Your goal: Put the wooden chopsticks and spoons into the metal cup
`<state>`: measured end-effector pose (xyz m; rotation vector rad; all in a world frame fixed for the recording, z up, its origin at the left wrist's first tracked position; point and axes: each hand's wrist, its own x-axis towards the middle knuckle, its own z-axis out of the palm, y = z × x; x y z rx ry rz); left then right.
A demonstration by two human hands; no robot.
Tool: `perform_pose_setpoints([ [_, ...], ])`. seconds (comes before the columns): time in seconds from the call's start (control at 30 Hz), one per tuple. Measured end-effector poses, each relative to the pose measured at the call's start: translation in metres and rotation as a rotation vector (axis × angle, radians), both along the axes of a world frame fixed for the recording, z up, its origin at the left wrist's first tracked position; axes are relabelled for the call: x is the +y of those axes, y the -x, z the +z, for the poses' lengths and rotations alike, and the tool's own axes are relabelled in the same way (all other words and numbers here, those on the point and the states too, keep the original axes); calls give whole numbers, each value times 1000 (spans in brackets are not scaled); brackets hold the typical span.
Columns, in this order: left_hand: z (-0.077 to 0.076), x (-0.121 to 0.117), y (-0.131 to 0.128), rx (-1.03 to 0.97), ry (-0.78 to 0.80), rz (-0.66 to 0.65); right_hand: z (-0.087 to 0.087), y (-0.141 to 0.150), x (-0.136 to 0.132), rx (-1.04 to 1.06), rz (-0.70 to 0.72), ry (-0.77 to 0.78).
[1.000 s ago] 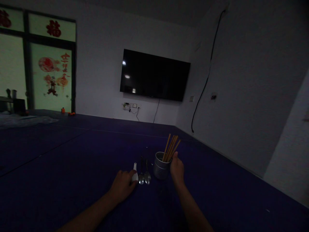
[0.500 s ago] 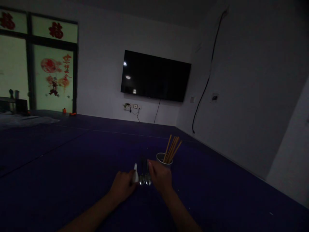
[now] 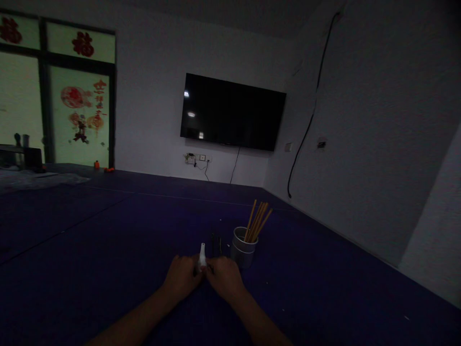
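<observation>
Left hand (image 3: 181, 277), right hand (image 3: 225, 277) at white spoon (image 3: 202, 257), chopsticks (image 3: 258, 223) in cup (image 3: 244, 253)

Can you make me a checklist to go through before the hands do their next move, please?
1. Left hand at the white spoon: ok.
2. Firm grip on that spoon: cannot tell, fingers hide it.
3. Metal spoons fully in sight: not ok, the right hand covers their lower ends.
4. Cup upright: ok.
5. Chopsticks inside the cup: ok.
</observation>
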<state>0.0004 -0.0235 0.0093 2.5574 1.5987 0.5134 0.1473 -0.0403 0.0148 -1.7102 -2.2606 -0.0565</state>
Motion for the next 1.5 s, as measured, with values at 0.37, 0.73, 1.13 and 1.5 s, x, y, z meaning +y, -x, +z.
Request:
perform_pose_setpoints([
  [0.37,-1,1,-1,26,10,45,-2,0,0,-15,16,24],
  [0.73,-2,3,-2,7,32,63,-1,-1,0,-16,26,51],
  [1.13,-3,3,-2,-74,-53,42,1,0,-2,14,51,19],
  [1.5,-3,4,-1,-68,-81,-24,2,1,-2,16,57,11],
])
